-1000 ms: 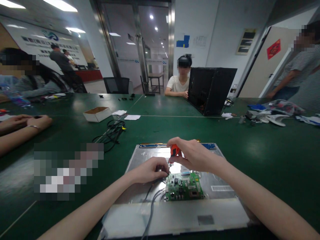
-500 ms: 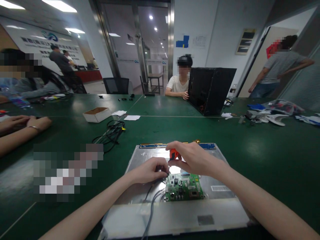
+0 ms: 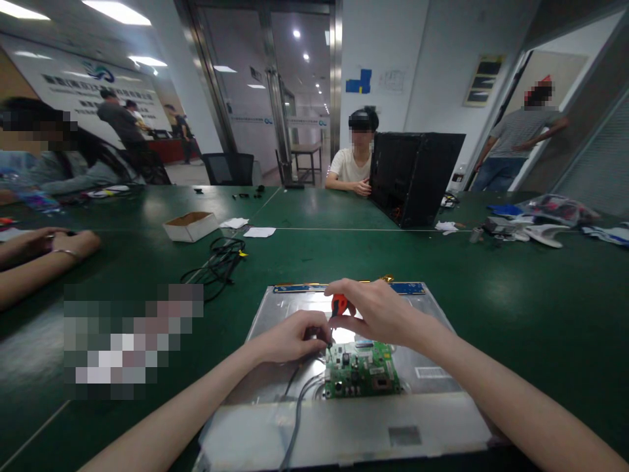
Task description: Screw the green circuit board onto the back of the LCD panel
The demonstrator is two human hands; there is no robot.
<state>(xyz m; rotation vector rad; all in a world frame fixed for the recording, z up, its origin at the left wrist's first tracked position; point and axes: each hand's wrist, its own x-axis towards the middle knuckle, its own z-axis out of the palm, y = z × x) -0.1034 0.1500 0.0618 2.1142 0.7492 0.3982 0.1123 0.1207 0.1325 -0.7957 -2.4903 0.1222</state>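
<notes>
My right hand (image 3: 376, 311) is closed around the red-and-black handle of a screwdriver (image 3: 339, 304), whose tip points down at the upper left corner of a green circuit board (image 3: 362, 368). Right beside that corner, my left hand (image 3: 299, 337) pinches thumb and forefinger together near the screwdriver's lower end. What lies between those fingers is hidden. The board rests on the silvery metal back of a flat display panel (image 3: 432, 347). A grey cable (image 3: 297, 426) runs from the board's left side toward me. Along the panel's far edge is a narrow blue board (image 3: 409, 288).
Coiled black cables (image 3: 216, 262), a white open box (image 3: 191, 227) and paper pieces (image 3: 259, 232) lie beyond on the green table (image 3: 515, 328). Across it, a person (image 3: 352, 167) touches a large black case (image 3: 417, 177). Another person's hands (image 3: 73, 246) rest at left.
The screwdriver handle has turned and tilted slightly in my right hand. My left hand is almost unmoved. In the background at right, a standing person has shifted left.
</notes>
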